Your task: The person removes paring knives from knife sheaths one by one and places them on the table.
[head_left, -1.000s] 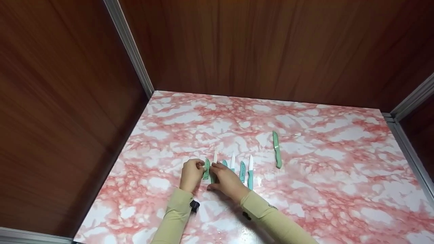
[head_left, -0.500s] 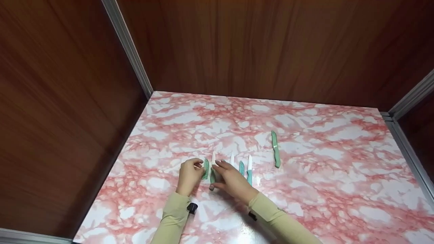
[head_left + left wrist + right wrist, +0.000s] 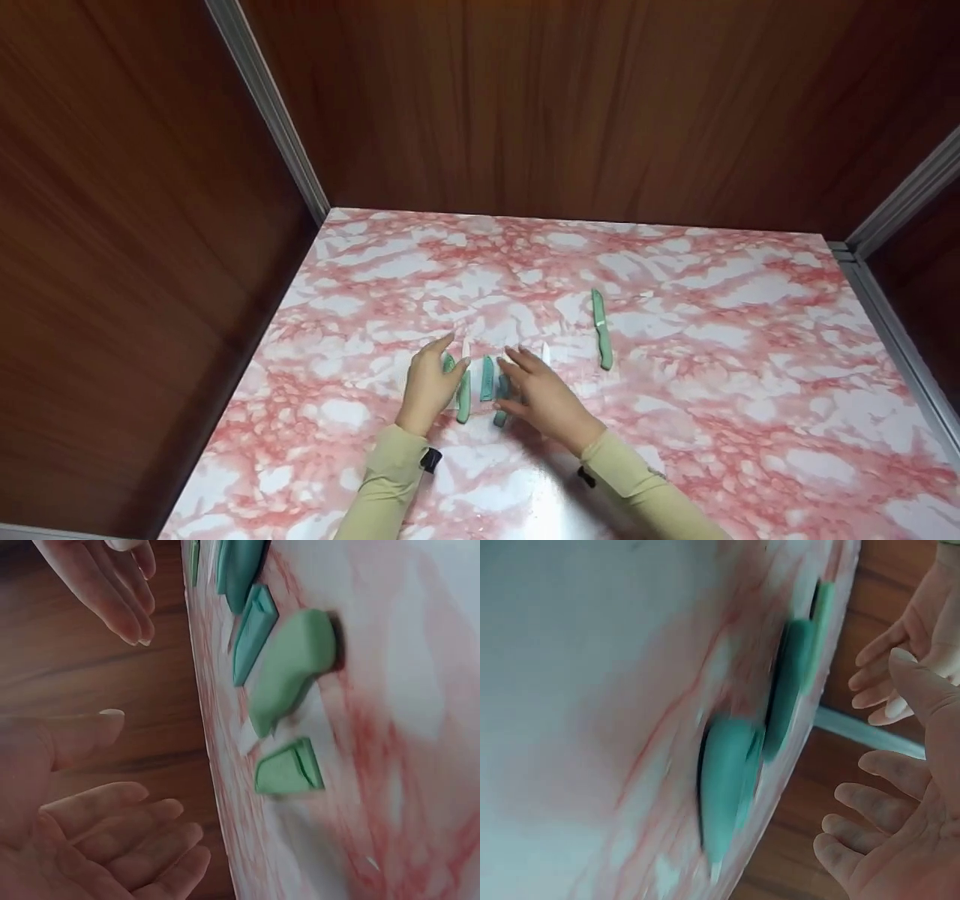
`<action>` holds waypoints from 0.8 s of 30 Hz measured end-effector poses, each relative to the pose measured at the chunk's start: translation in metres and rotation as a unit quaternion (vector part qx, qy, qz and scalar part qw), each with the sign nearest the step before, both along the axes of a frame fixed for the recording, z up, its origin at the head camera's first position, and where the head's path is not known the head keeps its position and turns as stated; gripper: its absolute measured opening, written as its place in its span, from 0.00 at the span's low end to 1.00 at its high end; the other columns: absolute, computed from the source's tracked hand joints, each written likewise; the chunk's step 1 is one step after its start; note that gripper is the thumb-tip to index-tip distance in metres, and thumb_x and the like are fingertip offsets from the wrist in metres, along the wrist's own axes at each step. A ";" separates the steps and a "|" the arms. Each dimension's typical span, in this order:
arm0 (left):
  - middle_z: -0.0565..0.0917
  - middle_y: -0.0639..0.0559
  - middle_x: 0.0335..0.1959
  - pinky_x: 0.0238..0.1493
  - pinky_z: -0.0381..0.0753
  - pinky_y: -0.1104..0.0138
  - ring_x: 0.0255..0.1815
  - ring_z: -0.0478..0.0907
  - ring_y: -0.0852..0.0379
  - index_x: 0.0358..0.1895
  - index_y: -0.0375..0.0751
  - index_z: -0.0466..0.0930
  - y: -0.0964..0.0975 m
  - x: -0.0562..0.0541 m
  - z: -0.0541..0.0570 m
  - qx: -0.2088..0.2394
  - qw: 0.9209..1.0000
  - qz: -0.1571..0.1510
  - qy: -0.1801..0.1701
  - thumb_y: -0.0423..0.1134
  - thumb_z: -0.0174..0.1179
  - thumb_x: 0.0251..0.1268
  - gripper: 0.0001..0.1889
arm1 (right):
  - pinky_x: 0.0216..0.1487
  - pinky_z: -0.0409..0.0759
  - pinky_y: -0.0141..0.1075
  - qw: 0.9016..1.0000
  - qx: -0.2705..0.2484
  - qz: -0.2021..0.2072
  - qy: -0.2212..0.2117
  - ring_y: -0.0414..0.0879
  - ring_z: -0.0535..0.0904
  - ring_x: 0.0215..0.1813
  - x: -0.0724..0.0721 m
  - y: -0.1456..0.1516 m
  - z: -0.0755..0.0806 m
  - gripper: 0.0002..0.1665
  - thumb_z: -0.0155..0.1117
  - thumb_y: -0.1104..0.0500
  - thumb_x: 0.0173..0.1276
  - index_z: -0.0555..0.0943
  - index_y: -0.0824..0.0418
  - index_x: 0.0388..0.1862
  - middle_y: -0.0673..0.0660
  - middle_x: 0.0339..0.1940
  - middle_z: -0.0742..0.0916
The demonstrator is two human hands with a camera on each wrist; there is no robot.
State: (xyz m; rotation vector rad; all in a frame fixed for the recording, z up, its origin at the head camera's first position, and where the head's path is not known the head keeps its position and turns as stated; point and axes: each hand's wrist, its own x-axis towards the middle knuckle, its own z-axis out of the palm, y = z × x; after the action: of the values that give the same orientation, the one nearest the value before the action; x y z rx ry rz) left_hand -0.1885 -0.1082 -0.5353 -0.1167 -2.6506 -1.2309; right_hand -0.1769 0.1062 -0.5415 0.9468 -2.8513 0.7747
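My left hand hovers with spread fingers over a green blade sheath, partly covering it in the head view. Beside it lies an uncovered knife with a green handle and white blade. A teal sheath comes after it in the row. My right hand, its fingers spread and holding nothing, is over the right part of the row. Under it shows a teal knife handle, and past its fingertips a white blade. Teal handles also appear in the right wrist view.
A green knife with its blade covered lies apart, to the right and farther back. The table has a red and white marbled top. Dark wood panels with metal frame strips close off the back and sides.
Both hands have opened out. The right hand has moved right, off the green-handled knife to over the teal ones. The left hand's bent fingers by the green sheath have straightened.
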 end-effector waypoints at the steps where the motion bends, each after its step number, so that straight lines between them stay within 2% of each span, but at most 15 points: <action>1: 0.75 0.38 0.60 0.62 0.68 0.53 0.63 0.69 0.42 0.63 0.34 0.73 0.003 -0.001 0.001 -0.002 1.000 -0.010 -0.001 0.39 0.66 0.60 0.27 | 0.66 0.65 0.50 1.000 -0.003 -0.004 0.001 0.60 0.57 0.73 -0.001 0.004 0.001 0.42 0.67 0.44 0.62 0.67 0.62 0.70 0.62 0.72 0.66; 7: 0.69 0.39 0.66 0.66 0.64 0.55 0.67 0.65 0.43 0.67 0.34 0.67 0.023 -0.010 0.005 -0.031 0.997 -0.070 0.013 0.39 0.65 0.62 0.31 | 0.64 0.66 0.53 0.999 -0.016 -0.030 0.017 0.62 0.59 0.71 -0.004 0.032 0.003 0.41 0.68 0.47 0.62 0.68 0.62 0.70 0.62 0.72 0.66; 14: 0.67 0.43 0.68 0.67 0.62 0.57 0.69 0.62 0.46 0.70 0.38 0.64 0.051 -0.019 0.014 -0.068 0.988 -0.132 0.029 0.41 0.62 0.65 0.32 | 0.64 0.66 0.53 0.998 -0.009 -0.058 0.019 0.61 0.60 0.71 -0.006 0.068 0.000 0.39 0.69 0.50 0.63 0.69 0.63 0.69 0.64 0.71 0.67; 19: 0.64 0.45 0.70 0.68 0.60 0.58 0.70 0.60 0.46 0.71 0.39 0.63 0.065 -0.028 0.019 -0.074 0.983 -0.166 0.018 0.41 0.59 0.68 0.30 | 0.65 0.65 0.52 0.997 -0.004 -0.077 0.019 0.60 0.61 0.70 -0.006 0.089 -0.002 0.38 0.69 0.52 0.62 0.69 0.63 0.68 0.64 0.71 0.67; 24: 0.63 0.44 0.70 0.68 0.59 0.56 0.71 0.58 0.45 0.70 0.40 0.63 0.078 -0.037 0.018 -0.086 0.976 -0.202 0.015 0.40 0.58 0.69 0.29 | 0.64 0.66 0.53 0.996 0.011 -0.093 0.014 0.60 0.61 0.70 -0.006 0.104 -0.003 0.39 0.70 0.51 0.62 0.68 0.63 0.69 0.64 0.71 0.66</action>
State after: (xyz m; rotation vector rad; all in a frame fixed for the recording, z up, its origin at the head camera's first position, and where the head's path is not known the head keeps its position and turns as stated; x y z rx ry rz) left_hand -0.2257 -0.0307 -0.5175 -0.7266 -2.7882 -1.0839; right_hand -0.1827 0.2102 -0.5440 0.6756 -2.8755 0.7073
